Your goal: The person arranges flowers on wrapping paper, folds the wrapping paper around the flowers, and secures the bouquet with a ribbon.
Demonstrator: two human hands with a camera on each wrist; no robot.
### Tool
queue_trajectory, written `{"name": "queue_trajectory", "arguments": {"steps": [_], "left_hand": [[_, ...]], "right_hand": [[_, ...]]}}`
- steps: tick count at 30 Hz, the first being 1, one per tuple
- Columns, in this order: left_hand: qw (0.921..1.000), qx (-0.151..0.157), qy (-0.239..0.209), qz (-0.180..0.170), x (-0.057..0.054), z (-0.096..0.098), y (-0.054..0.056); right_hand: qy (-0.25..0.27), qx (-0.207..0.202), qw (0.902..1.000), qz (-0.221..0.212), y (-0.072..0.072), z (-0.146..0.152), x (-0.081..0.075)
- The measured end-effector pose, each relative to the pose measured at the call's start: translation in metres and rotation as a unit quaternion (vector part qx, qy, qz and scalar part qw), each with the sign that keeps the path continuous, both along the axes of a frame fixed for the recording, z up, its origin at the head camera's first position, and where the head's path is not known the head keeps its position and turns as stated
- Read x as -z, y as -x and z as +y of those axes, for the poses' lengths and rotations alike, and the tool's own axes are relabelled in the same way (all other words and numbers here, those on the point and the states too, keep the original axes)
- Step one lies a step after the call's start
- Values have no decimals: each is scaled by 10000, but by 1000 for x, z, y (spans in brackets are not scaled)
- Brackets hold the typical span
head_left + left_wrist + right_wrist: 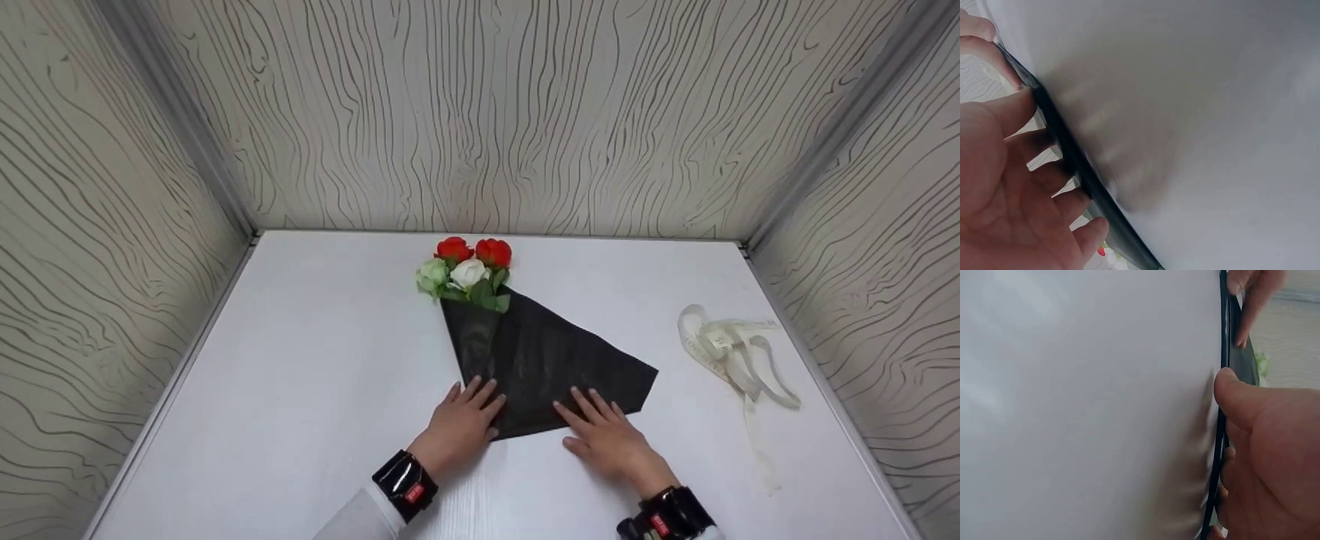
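A sheet of black wrapping paper [544, 360] lies on the white table, its left side folded over the stems of a small bunch of flowers. From its top stick two red flowers [493, 253], a white one [469, 273] and a pale green one [433, 276] with green leaves. My left hand [457, 424] rests with extended fingers on the folded lower left part of the paper. My right hand [607, 442] spreads its fingers on the lower right part, thumb beside the near edge. Both wrist views show the paper's dark edge [1095, 185] close up. The stems are hidden.
A cream ribbon [739, 352] with printed letters lies in loose loops on the right of the table [315, 360]. Panels with a wood-grain pattern [480, 112] stand behind the table and on both sides, with grey metal posts [180, 120] at the corners.
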State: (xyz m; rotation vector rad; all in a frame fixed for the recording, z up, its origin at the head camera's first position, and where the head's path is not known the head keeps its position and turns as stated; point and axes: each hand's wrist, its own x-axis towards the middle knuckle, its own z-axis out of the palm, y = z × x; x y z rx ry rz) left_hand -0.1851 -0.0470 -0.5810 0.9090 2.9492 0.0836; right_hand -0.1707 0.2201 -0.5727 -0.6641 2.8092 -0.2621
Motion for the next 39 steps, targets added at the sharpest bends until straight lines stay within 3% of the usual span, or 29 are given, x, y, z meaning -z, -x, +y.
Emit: {"name": "queue_trajectory", "arguments": {"steps": [7,12,15,22,24,27,30,33,36,39], "left_hand": [[10000,-52,60,-58,-4,2,-1],[9999,-102,85,-94,-5,6,-1],[9998,-122,65,-166,-5,7,-1],[9997,-133,10,-194,-4,6,-1],[9998,-121,43,-183,-4,6,-1],[9997,-104,96,-180,-4,6,-2],[9998,-96,81,-182,-4,6,-2],[9998,-89,63,-159,-4,6,-2],[9998,-94,90,-158,-4,6,-2],[9998,-76,84,-190,-5,6,-1]], "right_hand": [[46,1286,9911,340,17,34,3],[529,2479,9669,291,26,45,5],[1015,2871,9523,216,29,45,4],[2143,3147,9247,16,36,40,-4],[2160,3074,9267,-121,37,39,-5],[1964,2808,9394,-134,33,36,-5],[1664,2518,9533,65,30,33,-5],[1410,2399,9598,366,28,33,-3],[1377,2505,9552,764,27,34,1],[1723,2908,9354,1039,27,33,3]]}}
